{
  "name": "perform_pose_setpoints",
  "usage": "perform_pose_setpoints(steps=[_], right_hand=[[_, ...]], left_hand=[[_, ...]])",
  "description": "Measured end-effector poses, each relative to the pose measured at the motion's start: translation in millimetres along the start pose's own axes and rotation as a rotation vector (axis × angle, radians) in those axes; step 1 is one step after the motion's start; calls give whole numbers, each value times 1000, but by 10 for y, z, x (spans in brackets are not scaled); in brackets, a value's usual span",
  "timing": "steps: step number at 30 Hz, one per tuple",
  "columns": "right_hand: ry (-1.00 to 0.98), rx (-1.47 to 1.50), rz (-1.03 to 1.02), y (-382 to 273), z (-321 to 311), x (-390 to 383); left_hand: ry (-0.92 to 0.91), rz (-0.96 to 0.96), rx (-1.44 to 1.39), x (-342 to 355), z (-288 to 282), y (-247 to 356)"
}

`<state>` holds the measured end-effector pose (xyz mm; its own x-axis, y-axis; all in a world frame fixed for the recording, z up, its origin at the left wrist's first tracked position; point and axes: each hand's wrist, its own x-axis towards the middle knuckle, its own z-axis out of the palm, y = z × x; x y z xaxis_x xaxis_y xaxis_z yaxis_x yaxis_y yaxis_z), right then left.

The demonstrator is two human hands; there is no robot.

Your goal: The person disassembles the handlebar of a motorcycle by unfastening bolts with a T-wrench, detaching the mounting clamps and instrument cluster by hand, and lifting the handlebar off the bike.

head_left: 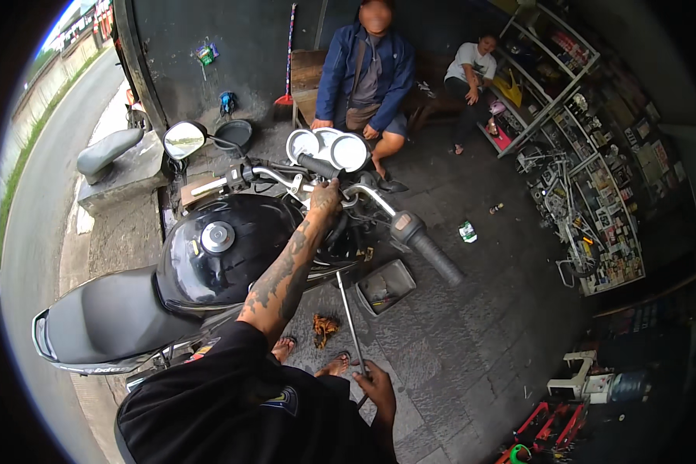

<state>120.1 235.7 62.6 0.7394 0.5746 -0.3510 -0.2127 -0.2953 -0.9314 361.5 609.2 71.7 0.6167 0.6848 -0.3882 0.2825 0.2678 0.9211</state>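
A black motorcycle (232, 247) stands in front of me, its handlebar (383, 203) turned toward the right. My left hand (326, 199) reaches to the middle of the handlebar, just behind the round gauges (349, 152). Its fingers are curled there, and what they hold is mostly hidden. Lower down, my right hand (377, 384) is closed around a long thin metal bar (348, 309). The bar slants up toward the motorcycle's underside; its upper end shows below the frame, and I cannot tell whether it touches.
A grey tray (387, 286) with small items lies on the floor beside an orange-brown rag (325, 330). Two people sit on a bench behind the motorcycle. Parts shelves (595, 193) line the right. A loose seat (110, 151) lies on a concrete block near the road.
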Motion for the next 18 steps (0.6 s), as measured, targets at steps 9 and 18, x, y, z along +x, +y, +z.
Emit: perform_pose_setpoints(steps=[9, 18], right_hand=[[-50, -186, -6, 619, -523, -198], [-168, -280, 84, 355, -867, 70]], left_hand=[[46, 480, 411, -501, -401, 27], [63, 734, 1119, -398, -746, -44]])
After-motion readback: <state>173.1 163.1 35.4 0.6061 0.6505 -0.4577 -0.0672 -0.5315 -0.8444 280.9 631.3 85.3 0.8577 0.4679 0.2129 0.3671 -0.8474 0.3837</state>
